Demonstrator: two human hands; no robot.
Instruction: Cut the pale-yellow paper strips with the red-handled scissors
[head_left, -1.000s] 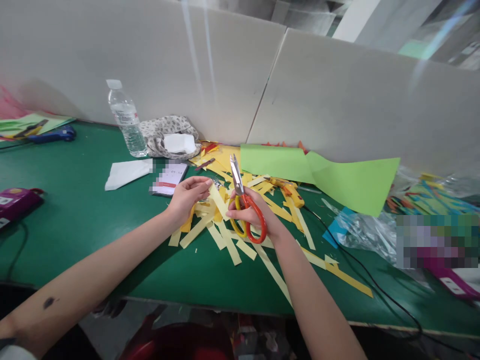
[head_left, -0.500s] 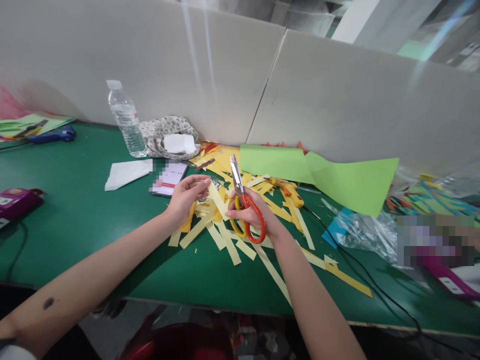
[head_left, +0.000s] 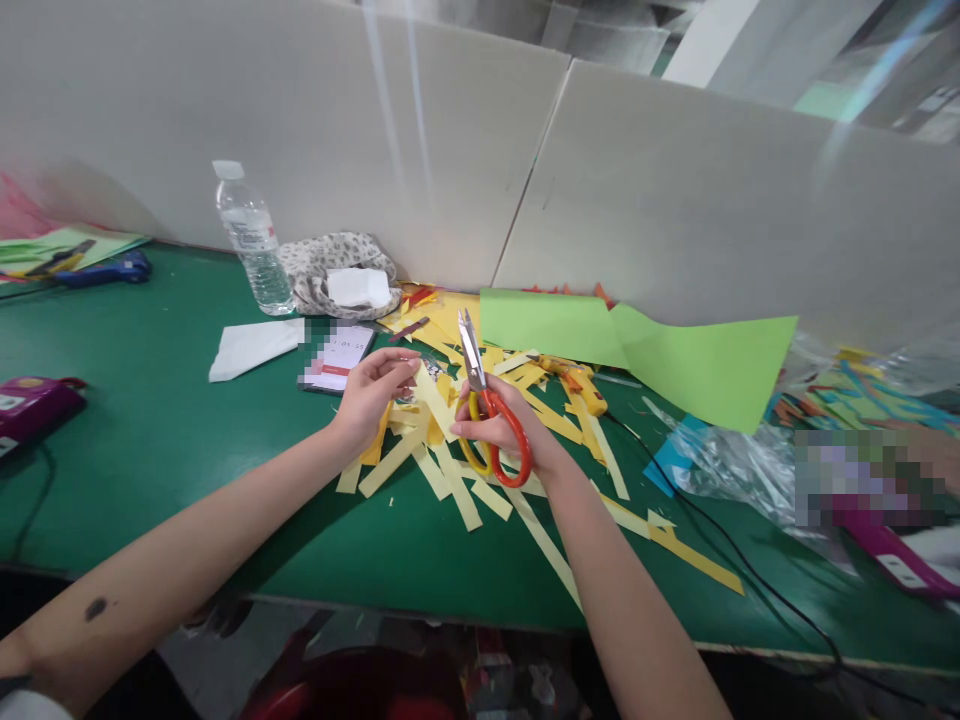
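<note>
My left hand (head_left: 371, 392) pinches one end of a pale yellow paper strip (head_left: 433, 402) between thumb and fingers. The strip slants down to the right, its lower end by the fingertips of my right hand (head_left: 504, 418). That hand is closed around scissors (head_left: 471, 350) with red and yellow handles. Their blades point up and away, close together. Beneath both hands lies a loose pile of yellow and cream paper strips (head_left: 394, 460) on the green table (head_left: 300, 550). Whether the right fingertips touch the strip is hard to tell.
A water bottle (head_left: 255, 245), a patterned cloth (head_left: 337, 250) and a phone (head_left: 341, 355) stand or lie at back left. Green paper (head_left: 555, 325) leans along the partition. A yellow glue gun (head_left: 581, 385) trails a black cable (head_left: 705, 515) rightward, near plastic wrap (head_left: 742, 470) and a purple power strip (head_left: 896, 560).
Both hands have barely moved; the strip and scissors stay in nearly the same place. The digits on the phone screen have changed.
</note>
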